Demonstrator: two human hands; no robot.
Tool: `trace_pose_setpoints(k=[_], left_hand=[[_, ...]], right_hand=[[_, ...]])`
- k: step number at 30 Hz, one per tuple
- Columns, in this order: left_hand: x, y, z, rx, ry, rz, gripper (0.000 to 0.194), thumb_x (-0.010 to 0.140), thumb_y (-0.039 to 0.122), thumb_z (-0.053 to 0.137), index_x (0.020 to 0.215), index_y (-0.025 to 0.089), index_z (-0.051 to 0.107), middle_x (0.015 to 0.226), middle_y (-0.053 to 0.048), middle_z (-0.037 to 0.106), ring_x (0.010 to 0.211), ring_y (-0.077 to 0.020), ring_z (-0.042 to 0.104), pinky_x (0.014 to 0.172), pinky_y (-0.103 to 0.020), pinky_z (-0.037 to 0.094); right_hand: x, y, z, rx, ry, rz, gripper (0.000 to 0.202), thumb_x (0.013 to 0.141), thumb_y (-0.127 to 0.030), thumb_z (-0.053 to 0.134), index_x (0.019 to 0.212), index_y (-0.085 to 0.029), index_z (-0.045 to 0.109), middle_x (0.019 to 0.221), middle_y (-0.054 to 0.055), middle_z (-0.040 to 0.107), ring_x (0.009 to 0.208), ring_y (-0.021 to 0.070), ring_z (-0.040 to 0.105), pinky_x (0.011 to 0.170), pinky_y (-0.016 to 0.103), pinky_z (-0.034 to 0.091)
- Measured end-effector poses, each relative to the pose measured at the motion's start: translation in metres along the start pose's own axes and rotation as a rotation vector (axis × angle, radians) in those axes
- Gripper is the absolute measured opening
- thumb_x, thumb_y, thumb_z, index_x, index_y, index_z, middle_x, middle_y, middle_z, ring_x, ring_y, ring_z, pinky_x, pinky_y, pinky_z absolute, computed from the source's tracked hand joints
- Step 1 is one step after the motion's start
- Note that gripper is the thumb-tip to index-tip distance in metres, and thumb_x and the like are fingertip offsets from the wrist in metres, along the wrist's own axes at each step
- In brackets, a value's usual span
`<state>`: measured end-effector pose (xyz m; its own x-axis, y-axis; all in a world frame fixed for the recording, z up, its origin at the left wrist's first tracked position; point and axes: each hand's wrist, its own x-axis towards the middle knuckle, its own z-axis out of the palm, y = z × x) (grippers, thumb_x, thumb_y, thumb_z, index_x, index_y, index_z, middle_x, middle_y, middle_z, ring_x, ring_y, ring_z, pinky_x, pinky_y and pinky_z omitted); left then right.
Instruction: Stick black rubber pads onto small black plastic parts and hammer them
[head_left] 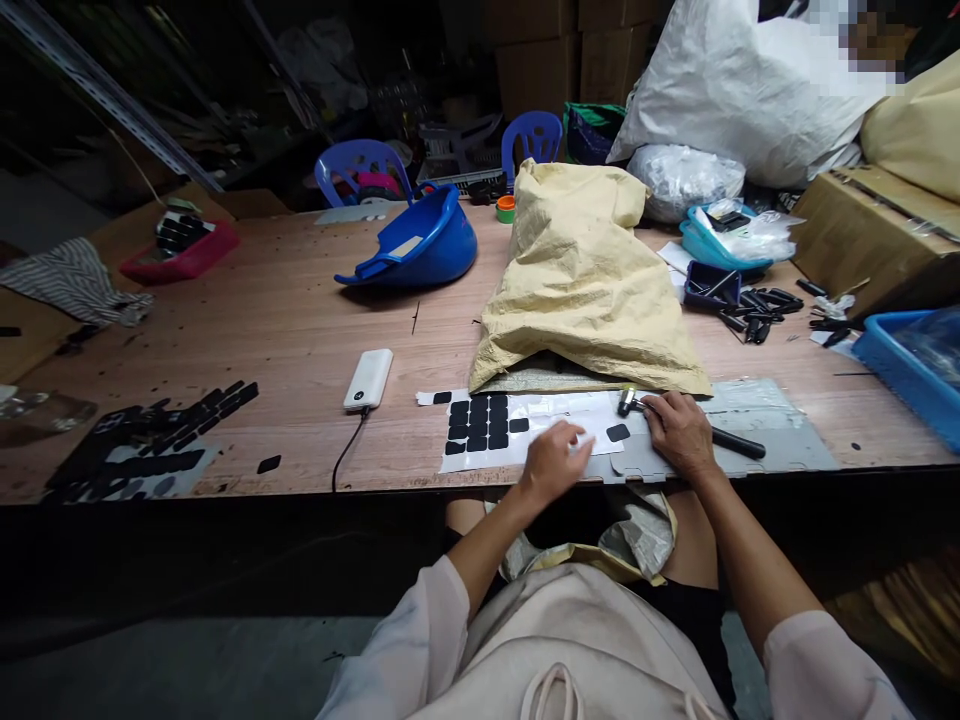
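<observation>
On the table's front edge lies a white sheet (559, 410) bearing rows of black rounded pieces (478, 423). My left hand (555, 460) hovers at the sheet's lower part, fingers apart and holding nothing visible. One loose black piece (617, 432) lies to the right of it, between my two hands. My right hand (679, 430) is closed over the handle of a small hammer (739, 443); its head points left and the dark grip sticks out to the right. A grey board (795, 440) lies under the hammer.
Behind the sheet lies a large yellow sack (585, 280). A blue basin (442, 240) and a white power bank (369, 380) stand left of it. To the right are black tools (765, 305), a turquoise basket (727, 250) and a blue tray (907, 370). Black strips (150, 465) lie far left.
</observation>
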<state>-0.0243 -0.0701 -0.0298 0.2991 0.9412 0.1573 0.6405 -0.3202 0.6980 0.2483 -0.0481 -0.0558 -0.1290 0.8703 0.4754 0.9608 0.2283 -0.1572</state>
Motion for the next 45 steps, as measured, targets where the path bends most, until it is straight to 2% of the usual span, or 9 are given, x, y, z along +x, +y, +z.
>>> trace_pose_setpoints(k=[5,9,14,19,24,29,35,41,45], left_hand=[[0.108,-0.009,-0.017,0.182,0.184,-0.374,0.019,0.095,0.033,0.065,0.102,0.018,0.074,0.111,-0.013,0.070,0.097,-0.0264,0.069,0.081,-0.035,0.054],[0.142,-0.011,-0.018,0.267,0.108,-0.515,0.021,0.093,0.035,0.066,0.103,0.017,0.074,0.123,-0.018,0.068,0.111,-0.0337,0.069,0.087,-0.039,0.053],[0.122,-0.020,-0.032,0.315,0.052,-0.477,0.018,0.090,0.033,0.069,0.100,0.020,0.075,0.119,-0.014,0.071,0.106,-0.0296,0.070,0.084,-0.036,0.052],[0.078,-0.036,-0.046,0.240,-0.014,-0.215,0.010,0.084,0.025,0.075,0.093,0.021,0.076,0.096,-0.005,0.073,0.094,-0.0232,0.067,0.085,-0.033,0.051],[0.055,-0.036,-0.027,0.051,-0.166,0.020,0.016,0.080,0.021,0.080,0.096,0.022,0.078,0.093,-0.002,0.073,0.093,-0.0211,0.063,0.088,-0.033,0.050],[0.050,-0.036,-0.007,0.072,-0.143,0.017,0.017,0.082,0.026,0.081,0.099,0.025,0.080,0.095,-0.002,0.073,0.100,-0.0237,0.062,0.097,-0.038,0.047],[0.047,-0.040,-0.004,0.051,-0.122,0.018,0.018,0.080,0.028,0.084,0.097,0.025,0.083,0.093,-0.003,0.074,0.100,-0.0239,0.062,0.096,-0.038,0.045],[0.048,-0.042,-0.004,0.021,-0.127,0.010,0.017,0.077,0.029,0.087,0.095,0.027,0.085,0.088,-0.002,0.074,0.096,-0.0235,0.062,0.095,-0.038,0.045],[0.048,-0.041,-0.004,0.036,-0.120,0.007,0.017,0.077,0.030,0.087,0.094,0.028,0.085,0.088,-0.002,0.074,0.096,-0.0236,0.062,0.095,-0.039,0.045]], right_hand=[[0.001,-0.002,-0.002,0.034,-0.012,0.006,0.028,0.101,-0.034,0.050,0.111,-0.024,0.075,0.096,0.009,0.065,0.094,0.0247,0.052,0.084,0.037,0.041],[0.001,-0.003,-0.005,0.041,-0.013,0.006,0.029,0.103,-0.035,0.049,0.111,-0.025,0.074,0.096,0.008,0.065,0.095,0.0241,0.052,0.087,0.036,0.042],[0.001,-0.004,-0.005,0.045,-0.006,0.002,0.028,0.104,-0.036,0.049,0.110,-0.024,0.074,0.096,0.008,0.066,0.094,0.0236,0.052,0.086,0.036,0.041],[0.002,-0.003,-0.005,0.032,-0.022,0.010,0.027,0.102,-0.034,0.051,0.110,-0.025,0.075,0.096,0.008,0.066,0.095,0.0243,0.053,0.084,0.036,0.042],[0.002,-0.003,-0.005,0.032,-0.026,0.013,0.026,0.100,-0.034,0.052,0.110,-0.025,0.075,0.097,0.009,0.065,0.095,0.0248,0.053,0.083,0.037,0.042],[0.001,-0.001,-0.001,0.038,-0.023,0.024,0.026,0.100,-0.034,0.054,0.111,-0.025,0.076,0.096,0.009,0.065,0.096,0.0246,0.053,0.082,0.037,0.042],[0.002,0.002,-0.004,0.075,-0.023,0.037,0.028,0.102,-0.036,0.052,0.108,-0.025,0.077,0.094,0.008,0.067,0.091,0.0236,0.056,0.081,0.037,0.046],[0.002,-0.045,-0.024,0.259,0.067,0.082,0.033,0.106,-0.037,0.046,0.122,-0.026,0.073,0.107,0.007,0.071,0.094,0.0195,0.066,0.077,0.030,0.051],[-0.001,-0.082,-0.027,0.331,-0.013,-0.007,0.033,0.106,-0.033,0.047,0.127,-0.028,0.071,0.102,0.005,0.071,0.089,0.0172,0.068,0.077,0.028,0.052]])
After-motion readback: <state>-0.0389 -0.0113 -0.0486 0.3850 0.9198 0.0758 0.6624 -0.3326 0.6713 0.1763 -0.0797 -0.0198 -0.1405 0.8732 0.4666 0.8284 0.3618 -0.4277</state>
